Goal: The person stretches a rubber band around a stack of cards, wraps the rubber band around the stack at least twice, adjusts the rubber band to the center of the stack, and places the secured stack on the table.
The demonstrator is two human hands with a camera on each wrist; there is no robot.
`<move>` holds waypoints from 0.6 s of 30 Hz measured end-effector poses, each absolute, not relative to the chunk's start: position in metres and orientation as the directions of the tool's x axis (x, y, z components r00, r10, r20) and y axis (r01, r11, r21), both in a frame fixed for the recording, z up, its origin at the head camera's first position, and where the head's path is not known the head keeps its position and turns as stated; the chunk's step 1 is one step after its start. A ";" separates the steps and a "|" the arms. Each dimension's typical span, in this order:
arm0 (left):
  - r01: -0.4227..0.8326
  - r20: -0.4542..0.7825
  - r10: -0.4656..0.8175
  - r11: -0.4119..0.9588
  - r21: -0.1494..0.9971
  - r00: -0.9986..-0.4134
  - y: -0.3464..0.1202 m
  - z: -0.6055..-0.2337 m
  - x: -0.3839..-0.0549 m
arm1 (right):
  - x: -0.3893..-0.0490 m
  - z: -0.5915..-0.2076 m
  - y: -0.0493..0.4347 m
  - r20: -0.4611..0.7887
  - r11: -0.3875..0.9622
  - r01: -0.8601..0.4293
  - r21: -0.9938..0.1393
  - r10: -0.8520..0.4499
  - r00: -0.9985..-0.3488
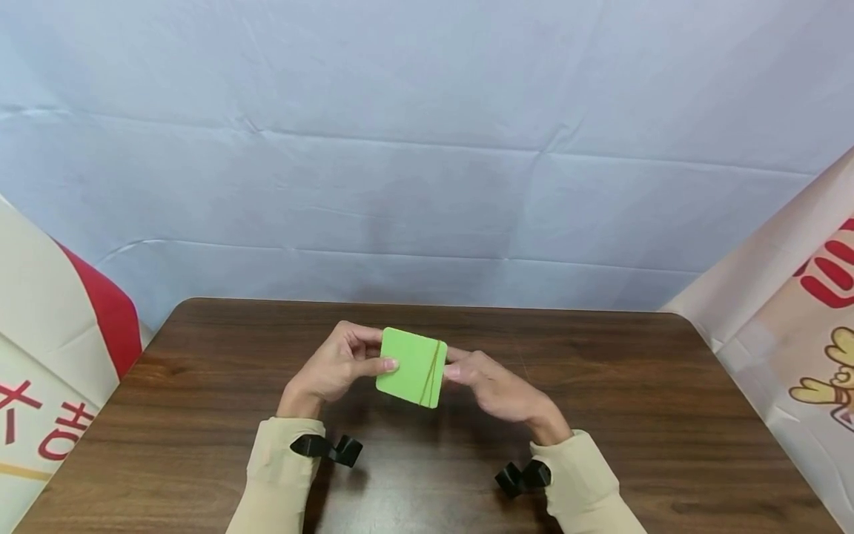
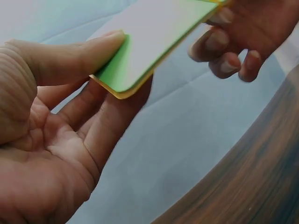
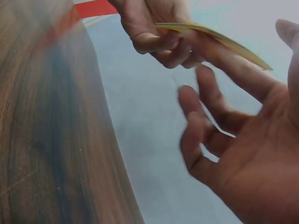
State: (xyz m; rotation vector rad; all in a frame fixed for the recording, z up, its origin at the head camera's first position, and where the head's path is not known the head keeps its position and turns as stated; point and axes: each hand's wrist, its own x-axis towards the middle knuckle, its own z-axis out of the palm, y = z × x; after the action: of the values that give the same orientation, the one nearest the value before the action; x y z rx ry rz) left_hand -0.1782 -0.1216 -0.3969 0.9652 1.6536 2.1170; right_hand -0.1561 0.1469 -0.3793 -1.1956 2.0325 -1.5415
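A thin green square card, with rounded corners and a yellow underside, is held up above the table. A thin tan band, which looks like a rubber band, crosses its right side in two lines. My left hand pinches the left part, thumb on the green face and fingers underneath. At the opposite edge is my right hand. In the right wrist view, that hand has its index finger stretched along the yellow underside, the thumb raised apart from the card and the other fingers loosely bent.
Below the hands lies a dark brown wooden table with rounded far corners. A pale blue cloth hangs behind it. Printed banners stand at the left and right. Each wrist wears a black strap mount.
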 end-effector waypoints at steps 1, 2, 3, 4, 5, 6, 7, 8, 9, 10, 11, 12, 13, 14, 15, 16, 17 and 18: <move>0.170 0.339 0.573 -0.328 0.929 -0.746 -0.122 -0.397 -0.178 | -0.157 -0.380 0.146 0.248 0.050 -0.433 -0.900 -0.758 -0.603; 0.172 0.353 0.554 -0.352 0.920 -0.754 -0.121 -0.398 -0.179 | -0.157 -0.381 0.145 0.272 0.033 -0.439 -0.898 -0.743 -0.612; 0.166 0.361 0.539 -0.376 0.912 -0.761 -0.121 -0.398 -0.179 | -0.158 -0.382 0.145 0.302 0.024 -0.462 -0.887 -0.726 -0.618; 0.156 0.365 0.524 -0.400 0.903 -0.770 -0.121 -0.398 -0.179 | -0.159 -0.383 0.145 0.332 0.014 -0.483 -0.875 -0.709 -0.622; 0.151 0.373 0.510 -0.425 0.893 -0.775 -0.121 -0.397 -0.179 | -0.160 -0.385 0.145 0.362 -0.007 -0.497 -0.868 -0.694 -0.622; 0.148 0.380 0.494 -0.445 0.883 -0.782 -0.120 -0.397 -0.179 | -0.160 -0.387 0.145 0.389 -0.029 -0.509 -0.861 -0.683 -0.619; 0.149 0.389 0.477 -0.464 0.873 -0.788 -0.120 -0.397 -0.179 | -0.161 -0.388 0.144 0.411 -0.058 -0.511 -0.857 -0.675 -0.613; 0.143 0.393 0.464 -0.486 0.862 -0.793 -0.120 -0.396 -0.179 | -0.162 -0.390 0.144 0.426 -0.092 -0.503 -0.860 -0.671 -0.607; 0.138 0.396 0.451 -0.503 0.853 -0.800 -0.120 -0.396 -0.179 | -0.162 -0.391 0.143 0.436 -0.121 -0.490 -0.863 -0.668 -0.603; 0.131 0.395 0.436 -0.522 0.843 -0.809 -0.119 -0.396 -0.179 | -0.162 -0.392 0.143 0.444 -0.144 -0.479 -0.866 -0.664 -0.602; 0.125 0.395 0.424 -0.538 0.834 -0.815 -0.119 -0.395 -0.178 | -0.162 -0.393 0.142 0.448 -0.163 -0.468 -0.869 -0.660 -0.603; 0.116 0.391 0.414 -0.551 0.827 -0.822 -0.119 -0.394 -0.178 | -0.162 -0.393 0.141 0.455 -0.177 -0.463 -0.868 -0.654 -0.604; 0.104 0.383 0.404 -0.564 0.819 -0.831 -0.119 -0.394 -0.178 | -0.162 -0.394 0.141 0.463 -0.189 -0.461 -0.867 -0.647 -0.605; 0.090 0.372 0.393 -0.576 0.813 -0.841 -0.118 -0.393 -0.178 | -0.162 -0.394 0.140 0.471 -0.196 -0.464 -0.864 -0.640 -0.608; 0.079 0.359 0.381 -0.585 0.807 -0.852 -0.118 -0.392 -0.177 | -0.163 -0.394 0.140 0.479 -0.195 -0.472 -0.860 -0.629 -0.612; 0.067 0.344 0.368 -0.593 0.802 -0.864 -0.118 -0.391 -0.177 | -0.163 -0.395 0.140 0.488 -0.193 -0.484 -0.854 -0.619 -0.615; 0.057 0.329 0.356 -0.598 0.799 -0.874 -0.118 -0.390 -0.177 | -0.163 -0.395 0.140 0.496 -0.195 -0.489 -0.850 -0.610 -0.618; 0.047 0.314 0.346 -0.601 0.798 -0.884 -0.117 -0.390 -0.176 | -0.163 -0.396 0.141 0.502 -0.197 -0.494 -0.847 -0.603 -0.621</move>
State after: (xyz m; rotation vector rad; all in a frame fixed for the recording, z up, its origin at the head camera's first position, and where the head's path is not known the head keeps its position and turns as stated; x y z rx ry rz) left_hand -0.1763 -0.1174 -0.3896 0.6695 1.3056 2.5809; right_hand -0.1632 0.1406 -0.3958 -1.3260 1.9346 -1.9598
